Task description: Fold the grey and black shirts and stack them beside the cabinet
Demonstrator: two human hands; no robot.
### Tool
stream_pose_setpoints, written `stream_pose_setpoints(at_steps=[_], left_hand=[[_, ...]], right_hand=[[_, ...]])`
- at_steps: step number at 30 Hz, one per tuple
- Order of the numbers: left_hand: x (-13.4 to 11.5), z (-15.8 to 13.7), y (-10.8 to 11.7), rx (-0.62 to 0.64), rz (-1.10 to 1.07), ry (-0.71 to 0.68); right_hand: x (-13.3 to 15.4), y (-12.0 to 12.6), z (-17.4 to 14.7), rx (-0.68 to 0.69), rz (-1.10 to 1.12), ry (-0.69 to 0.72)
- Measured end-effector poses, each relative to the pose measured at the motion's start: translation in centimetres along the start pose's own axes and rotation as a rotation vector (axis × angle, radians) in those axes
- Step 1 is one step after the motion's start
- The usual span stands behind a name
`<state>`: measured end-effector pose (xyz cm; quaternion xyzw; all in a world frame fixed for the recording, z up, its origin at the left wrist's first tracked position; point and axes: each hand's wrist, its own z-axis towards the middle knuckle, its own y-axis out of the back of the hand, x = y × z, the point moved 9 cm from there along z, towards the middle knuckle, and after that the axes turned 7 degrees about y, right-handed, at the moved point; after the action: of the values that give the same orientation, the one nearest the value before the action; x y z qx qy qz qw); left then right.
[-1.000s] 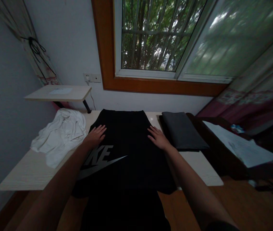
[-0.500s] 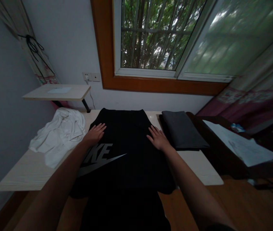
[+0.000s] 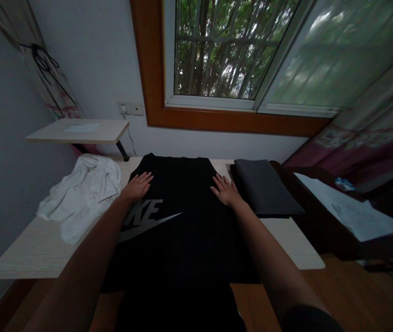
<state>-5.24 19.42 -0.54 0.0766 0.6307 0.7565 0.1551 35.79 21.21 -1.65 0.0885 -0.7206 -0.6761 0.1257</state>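
Observation:
A black garment with a grey Nike logo, which looks like a shirt (image 3: 189, 235), lies spread over the table (image 3: 30, 251) and reaches its front edge. On its left side my left hand (image 3: 139, 186) rests flat, palm down with the fingers stretched out, above the lettering. My right hand (image 3: 227, 190) lies on its right side, fingers spread. Neither hand grips the cloth. My left forearm hides part of the logo. The garment's far edge is near the wall.
Crumpled white cloth (image 3: 86, 193) lies on the left, beside a small raised shelf (image 3: 79, 130). Folded dark grey cloth (image 3: 265, 186) sits right of the garment. Farther right, a sheet of paper (image 3: 348, 207) lies on a dark surface. A window (image 3: 231, 55) is behind the table.
The view has shifted slightly. The garment's front part now lies a little lower and straighter along the table edge. Both hands stay flat on it in nearly the same places.

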Motion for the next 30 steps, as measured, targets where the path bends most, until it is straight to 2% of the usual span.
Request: stream_pose_setpoints(at_steps=[8,19,24,30], left_hand=[[0.2,0.7,0.0,0.009,0.014,0.012],[-0.2,0.1,0.4,-0.027,0.002,0.015],[-0.1,-1.8,0.4,-0.02,0.023,0.057],[0.1,-6.4,0.8,-0.006,0.034,0.036]], right_hand=[[-0.5,-0.3,0.6,0.006,-0.005,0.005],[-0.9,-0.2,-1.2,-0.111,0.007,0.052],[-0.7,0.1,-1.9,-0.16,-0.019,0.058],[-0.6,0.3,-2.1,-0.17,-0.023,0.048]])
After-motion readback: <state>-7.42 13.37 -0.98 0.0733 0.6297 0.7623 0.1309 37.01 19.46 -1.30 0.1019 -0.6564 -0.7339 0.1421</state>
